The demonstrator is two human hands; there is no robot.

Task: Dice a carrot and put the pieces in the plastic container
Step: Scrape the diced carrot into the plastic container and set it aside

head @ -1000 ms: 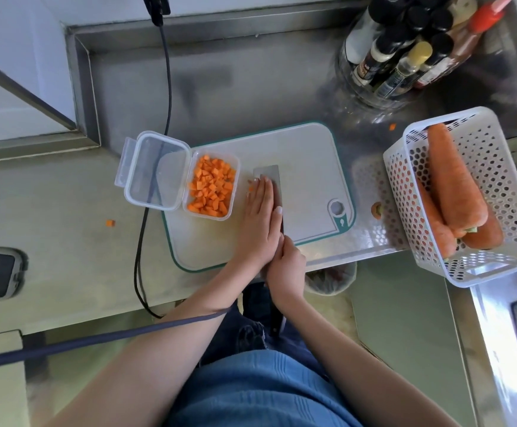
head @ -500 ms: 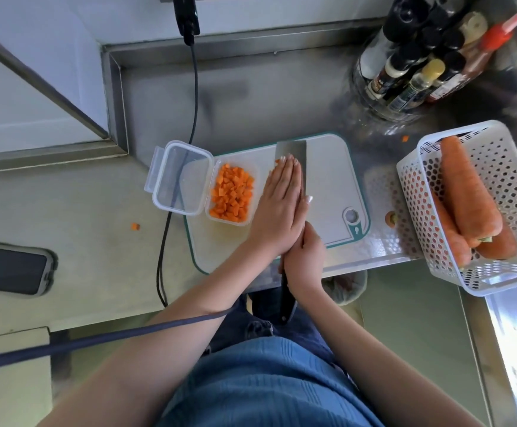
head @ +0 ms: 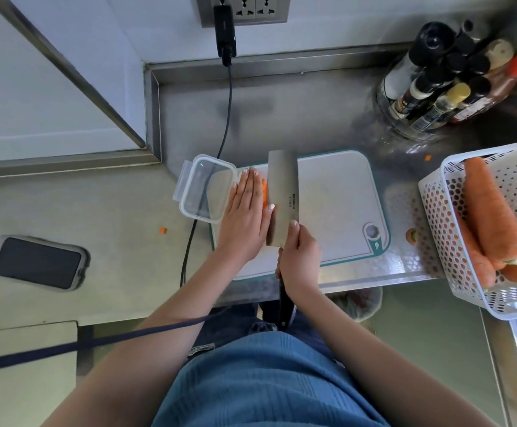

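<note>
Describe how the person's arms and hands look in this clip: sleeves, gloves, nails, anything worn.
Both forearms are bare, with no sleeves in view. The left hand and right hand wear no gloves; no rings or watch are visible. The fingernails look pale and glossy. The torso shows a blue ribbed knit top.

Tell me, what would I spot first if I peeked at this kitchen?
Probably the big cleaver in the middle, lying flat over the cutting board, gripped by the right hand. The left hand lies flat beside it, over the container, with bits of orange carrot peeking out between them. At the right, fat whole carrots fill a white basket.
</note>
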